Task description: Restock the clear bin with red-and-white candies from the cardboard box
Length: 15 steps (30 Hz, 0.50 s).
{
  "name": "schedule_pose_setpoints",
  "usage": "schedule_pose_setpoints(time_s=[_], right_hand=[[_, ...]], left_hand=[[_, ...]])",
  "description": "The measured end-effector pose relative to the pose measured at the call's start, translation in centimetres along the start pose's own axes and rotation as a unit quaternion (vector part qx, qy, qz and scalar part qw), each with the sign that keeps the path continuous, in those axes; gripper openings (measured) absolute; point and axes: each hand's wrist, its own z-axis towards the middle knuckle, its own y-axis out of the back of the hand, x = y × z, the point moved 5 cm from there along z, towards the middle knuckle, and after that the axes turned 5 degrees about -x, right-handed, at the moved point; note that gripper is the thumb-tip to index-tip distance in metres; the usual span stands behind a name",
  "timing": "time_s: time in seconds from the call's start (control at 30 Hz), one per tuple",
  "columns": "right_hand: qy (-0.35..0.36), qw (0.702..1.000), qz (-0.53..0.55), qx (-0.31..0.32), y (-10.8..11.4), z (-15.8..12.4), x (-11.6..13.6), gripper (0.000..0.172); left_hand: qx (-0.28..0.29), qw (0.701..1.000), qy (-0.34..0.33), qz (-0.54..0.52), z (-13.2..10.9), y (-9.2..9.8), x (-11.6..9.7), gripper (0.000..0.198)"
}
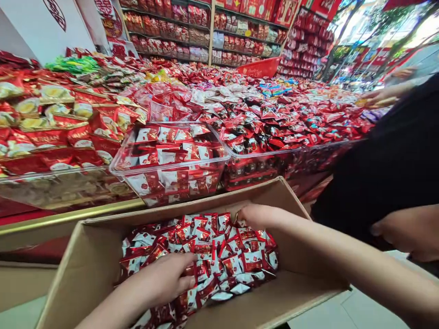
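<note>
A brown cardboard box (92, 256) sits in front of me, holding several small red-and-white wrapped sweets (219, 256). My left hand (168, 276) lies on the near left of the pile, fingers curled down into the packets. My right hand (255, 215) reaches in at the far right of the pile, fingers bent and closed among the sweets. What each hand grips is hidden by the fingers. Just beyond the box stands a clear plastic bin (171, 160) partly filled with the same red-and-white sweets.
A wide display of red wrapped sweets (274, 114) in clear bins spreads behind. Shelves of red packages (206, 32) line the back. A red basket (259, 67) rests on the display. A person in black (394, 160) stands at right, hand (375, 97) over the sweets.
</note>
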Motion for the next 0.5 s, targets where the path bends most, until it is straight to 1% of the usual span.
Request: schedule_pose_setpoints(time_s=[0.03,0.1,0.17,0.23,0.37,0.43,0.5], right_hand=[[-0.029,0.999,-0.013,-0.003,-1.7,0.9,-1.6,0.032],[-0.065,0.998,-0.024,0.001,-3.9,2.4,-4.1,0.042],[-0.091,0.995,-0.028,0.001,-4.6,3.2,-5.7,0.044],[-0.104,0.994,-0.028,0.010,-4.6,3.5,-6.4,0.040],[-0.122,0.991,-0.037,0.030,-3.8,3.3,-6.2,0.032],[-0.129,0.990,-0.046,0.027,-3.8,2.9,-5.3,0.039],[-0.124,0.991,-0.051,0.019,-4.5,2.5,-4.0,0.053]], left_hand=[[0.002,1.000,0.000,-0.001,0.1,0.0,0.0,0.042],[0.004,1.000,0.005,0.002,0.3,-0.1,0.1,0.042],[0.008,1.000,0.013,0.012,0.4,-0.2,0.2,0.042],[0.010,1.000,0.020,0.018,0.4,-0.2,0.3,0.043],[0.009,1.000,0.022,0.000,0.4,-0.4,0.6,0.043],[0.004,1.000,0.021,-0.007,0.2,-0.3,0.7,0.042],[-0.001,1.000,0.030,-0.009,0.0,-0.1,0.6,0.042]])
